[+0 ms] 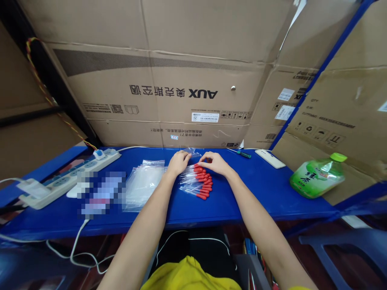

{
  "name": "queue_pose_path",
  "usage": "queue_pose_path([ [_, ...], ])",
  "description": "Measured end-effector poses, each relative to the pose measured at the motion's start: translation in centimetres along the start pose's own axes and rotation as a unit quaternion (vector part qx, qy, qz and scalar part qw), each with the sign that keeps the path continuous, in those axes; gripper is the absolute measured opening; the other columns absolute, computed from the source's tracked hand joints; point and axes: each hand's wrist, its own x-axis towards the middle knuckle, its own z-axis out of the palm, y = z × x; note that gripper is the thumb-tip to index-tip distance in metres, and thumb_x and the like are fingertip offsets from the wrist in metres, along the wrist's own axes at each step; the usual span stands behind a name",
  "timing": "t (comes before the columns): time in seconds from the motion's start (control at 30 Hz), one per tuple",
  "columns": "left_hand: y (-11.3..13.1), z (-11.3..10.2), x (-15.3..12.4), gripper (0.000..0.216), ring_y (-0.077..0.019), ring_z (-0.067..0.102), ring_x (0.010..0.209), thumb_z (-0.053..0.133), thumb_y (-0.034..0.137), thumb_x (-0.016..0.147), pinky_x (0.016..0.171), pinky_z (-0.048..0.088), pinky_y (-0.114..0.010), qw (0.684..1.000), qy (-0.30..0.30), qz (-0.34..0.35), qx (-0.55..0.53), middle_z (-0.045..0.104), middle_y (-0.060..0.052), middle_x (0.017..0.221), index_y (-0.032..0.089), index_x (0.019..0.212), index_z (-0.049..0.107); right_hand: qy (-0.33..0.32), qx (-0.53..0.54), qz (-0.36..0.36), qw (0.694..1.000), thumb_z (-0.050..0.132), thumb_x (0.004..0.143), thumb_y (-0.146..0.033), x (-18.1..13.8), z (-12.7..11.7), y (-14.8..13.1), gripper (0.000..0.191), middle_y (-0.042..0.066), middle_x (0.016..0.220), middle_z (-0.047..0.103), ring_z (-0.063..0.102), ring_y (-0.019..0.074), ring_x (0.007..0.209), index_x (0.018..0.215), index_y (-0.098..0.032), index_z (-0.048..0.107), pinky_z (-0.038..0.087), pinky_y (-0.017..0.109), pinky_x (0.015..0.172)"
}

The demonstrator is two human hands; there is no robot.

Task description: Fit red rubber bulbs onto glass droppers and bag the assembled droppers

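A row of several clear tubes with red caps [200, 184] lies on the blue shelf [248, 193] in front of me. My left hand [179, 161] rests with curled fingers at the far left end of the row, on the clear tube bodies. My right hand [215, 162] is closed in a pinch at the red cap of the farthest tube. A small clear bag [191, 152] lies just beyond both hands.
A stack of clear zip bags [144, 182] lies left of the tubes, then a blurred patch and a white power strip [68, 176]. A green screwdriver [243, 153], a white device [269, 158] and a green bottle [317, 176] lie to the right. Cardboard boxes [169, 92] wall the back.
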Motion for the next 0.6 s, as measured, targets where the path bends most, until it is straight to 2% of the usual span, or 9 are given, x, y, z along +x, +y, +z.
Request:
queue_pose_path([
  [0.07, -0.1, 0.4, 0.0, 0.046, -0.0250, 0.066, 0.106, 0.041, 0.042, 0.105, 0.103, 0.048, -0.040, 1.000, -0.018, -0.004, -0.003, 0.074, -0.012, 0.110, 0.018, 0.095, 0.079, 0.021, -0.009, 0.001, 1.000, 0.072, 0.088, -0.049, 0.0, -0.1, 0.0, 0.029, 0.004, 0.084, 0.073, 0.057, 0.0175, 0.074, 0.080, -0.021, 0.077, 0.044, 0.031, 0.072],
  [0.13, -0.1, 0.7, 0.0, 0.051, -0.0256, 0.066, 0.109, 0.038, 0.045, 0.106, 0.107, 0.046, -0.041, 0.999, -0.030, -0.013, -0.010, 0.074, -0.012, 0.113, 0.019, 0.092, 0.080, 0.070, -0.005, 0.009, 0.998, 0.068, 0.090, -0.053, 0.0, -0.2, -0.1, 0.033, 0.004, 0.080, 0.071, 0.057, 0.0177, 0.071, 0.081, -0.021, 0.076, 0.044, 0.031, 0.070],
  [0.2, -0.1, 0.9, -0.1, 0.054, -0.0257, 0.066, 0.109, 0.036, 0.047, 0.106, 0.107, 0.045, -0.041, 0.999, -0.036, -0.021, -0.014, 0.075, -0.012, 0.113, 0.019, 0.090, 0.080, 0.123, 0.012, 0.017, 0.992, 0.065, 0.091, -0.056, 0.1, -0.5, -0.1, 0.037, 0.003, 0.078, 0.069, 0.057, 0.0181, 0.069, 0.081, -0.021, 0.075, 0.045, 0.031, 0.069],
  [0.27, 0.0, 1.0, -0.1, 0.056, -0.0259, 0.065, 0.107, 0.035, 0.047, 0.106, 0.105, 0.046, -0.040, 0.999, -0.040, -0.027, -0.005, 0.075, -0.012, 0.112, 0.019, 0.090, 0.080, 0.149, 0.021, 0.022, 0.988, 0.064, 0.092, -0.057, 0.1, -0.6, 0.0, 0.038, 0.003, 0.077, 0.068, 0.057, 0.0182, 0.068, 0.082, -0.021, 0.074, 0.046, 0.031, 0.068],
  [0.4, -0.2, 1.1, 0.0, 0.048, -0.0266, 0.065, 0.100, 0.040, 0.043, 0.105, 0.100, 0.049, -0.042, 0.998, -0.040, -0.025, 0.030, 0.075, -0.013, 0.106, 0.019, 0.088, 0.078, 0.118, -0.041, 0.027, 0.992, 0.062, 0.096, -0.047, 0.2, -0.3, 1.1, 0.028, 0.003, 0.085, 0.072, 0.059, 0.0190, 0.073, 0.094, -0.022, 0.075, 0.046, 0.031, 0.073],
  [0.47, -0.4, 1.1, 0.1, 0.035, -0.0268, 0.066, 0.097, 0.051, 0.037, 0.100, 0.098, 0.050, -0.042, 0.999, -0.032, -0.018, 0.034, 0.076, -0.013, 0.102, 0.019, 0.086, 0.077, 0.095, -0.109, 0.038, 0.989, 0.057, 0.099, -0.036, 0.3, 0.0, 1.8, 0.023, 0.005, 0.098, 0.075, 0.061, 0.0209, 0.084, 0.107, -0.022, 0.074, 0.046, 0.032, 0.080],
  [0.6, -0.8, 1.0, 0.2, 0.014, -0.0254, 0.069, 0.095, 0.063, 0.022, 0.089, 0.093, 0.053, -0.038, 0.999, -0.036, -0.022, 0.019, 0.079, -0.009, 0.098, 0.021, 0.083, 0.076, 0.039, -0.261, 0.068, 0.962, 0.049, 0.102, -0.022, 0.5, 0.7, 2.6, 0.031, 0.009, 0.118, 0.073, 0.056, 0.0272, 0.111, 0.125, -0.023, 0.071, 0.042, 0.038, 0.093],
])
